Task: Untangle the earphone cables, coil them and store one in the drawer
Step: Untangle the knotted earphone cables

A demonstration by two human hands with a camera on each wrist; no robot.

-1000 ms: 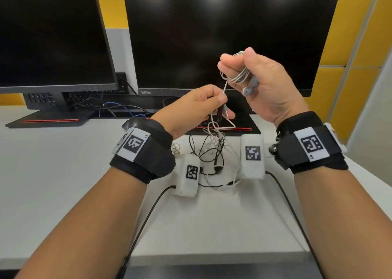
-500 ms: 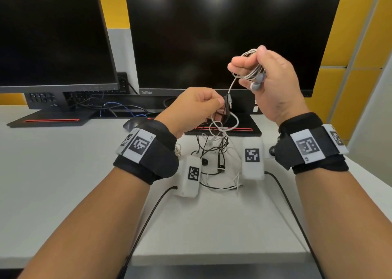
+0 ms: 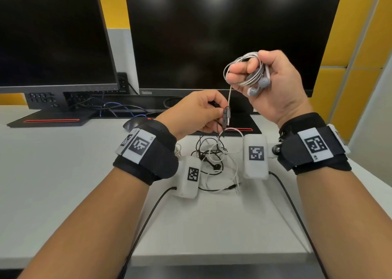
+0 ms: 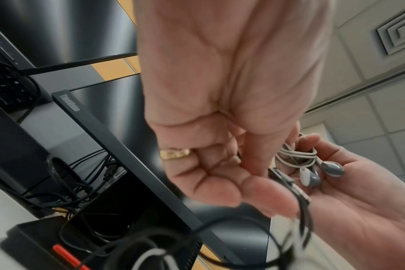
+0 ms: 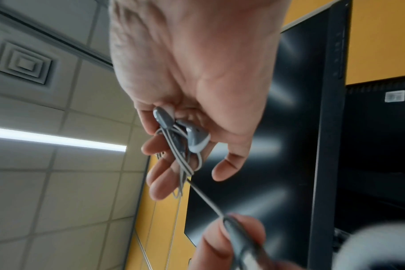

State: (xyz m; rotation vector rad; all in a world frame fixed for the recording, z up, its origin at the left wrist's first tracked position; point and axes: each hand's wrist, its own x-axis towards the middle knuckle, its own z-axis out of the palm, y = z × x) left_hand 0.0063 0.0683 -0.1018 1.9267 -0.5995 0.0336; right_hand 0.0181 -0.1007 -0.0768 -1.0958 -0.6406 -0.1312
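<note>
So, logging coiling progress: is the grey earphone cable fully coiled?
Not fully. Loops sit in the right hand, but the grey earphone cable runs down to the left hand.

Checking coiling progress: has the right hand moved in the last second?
Yes. The right hand has shifted slightly rightward across the big monitor behind it.

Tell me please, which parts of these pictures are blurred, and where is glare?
Head view: sharp; soft glare streaks on the monitor.
Left wrist view: the black cable nearest the lens is smeared; the grey earbuds are sharp.
Right wrist view: the left hand is blurred; a ceiling light glares.
</note>
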